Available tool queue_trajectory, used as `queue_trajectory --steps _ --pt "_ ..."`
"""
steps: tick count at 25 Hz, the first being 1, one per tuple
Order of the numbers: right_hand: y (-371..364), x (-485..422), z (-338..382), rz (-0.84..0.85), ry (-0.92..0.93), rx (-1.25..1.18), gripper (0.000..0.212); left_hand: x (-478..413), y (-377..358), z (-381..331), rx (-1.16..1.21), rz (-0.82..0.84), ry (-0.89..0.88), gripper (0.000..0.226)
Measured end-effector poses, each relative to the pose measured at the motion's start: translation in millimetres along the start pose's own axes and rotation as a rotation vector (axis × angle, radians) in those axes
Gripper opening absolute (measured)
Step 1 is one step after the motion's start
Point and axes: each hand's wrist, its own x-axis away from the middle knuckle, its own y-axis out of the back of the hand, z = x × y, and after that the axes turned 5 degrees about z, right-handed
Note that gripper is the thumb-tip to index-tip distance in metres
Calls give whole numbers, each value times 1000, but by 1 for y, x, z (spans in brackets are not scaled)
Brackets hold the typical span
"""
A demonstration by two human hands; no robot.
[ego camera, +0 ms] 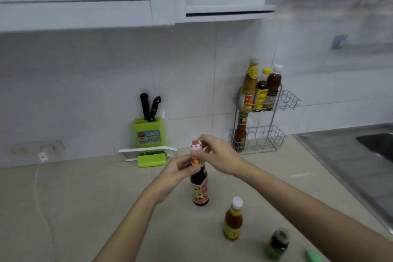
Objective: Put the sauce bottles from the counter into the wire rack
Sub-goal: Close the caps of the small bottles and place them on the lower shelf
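Note:
A tall dark sauce bottle (200,189) with a red-and-white cap stands on the beige counter in the middle. My left hand (180,168) grips its neck from the left. My right hand (214,153) pinches the cap and upper neck from the right. A smaller orange sauce bottle (233,219) with a white cap stands nearer to me on the right. Beside it is a short dark jar (277,243) with a green label. The two-tier wire rack (287,100) stands against the wall at the back right. Three bottles fill its upper tier and one red sauce bottle (240,134) sits in its lower tier.
A green knife block (148,132) with two black-handled knives stands at the wall, a white and green tray (148,155) in front of it. A steel sink (361,155) lies to the right. A wall socket with a white cable (42,176) is at the left.

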Motion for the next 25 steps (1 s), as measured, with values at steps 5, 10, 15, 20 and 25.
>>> queue_trajectory --steps 5,10,15,20,25 --pt "66 -9 -50 -413 -287 -437 36 -70 -18 -19 -91 -197 74 27" --pt "116 0 -145 -611 -481 -747 35 -113 -42 16 -18 -208 260 21" --pt "138 17 -244 -779 -626 -1035 28 -173 -65 53 91 -299 390 23" --pt "156 3 -310 -972 -619 -1093 43 -218 -81 77 98 -395 454 20" --pt "168 -47 -364 -1105 -606 -1112 38 -271 -76 101 103 -588 463 21"
